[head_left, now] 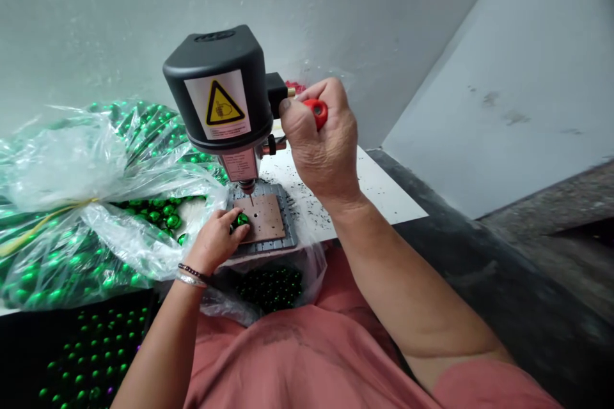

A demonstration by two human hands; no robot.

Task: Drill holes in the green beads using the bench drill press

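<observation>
A small bench drill with a black motor cap and a yellow warning label stands on a white table. My right hand is closed around the red knob of its feed lever. My left hand pinches a shiny green bead at the left edge of the brown drilling plate, just left of and below the drill bit. Two bracelets sit on my left wrist.
A large clear plastic bag of several green beads lies to the left of the drill. More green beads fill a dark tray at lower left and a bag under the table edge. Black drilling chips litter the tabletop. Grey walls close in behind and right.
</observation>
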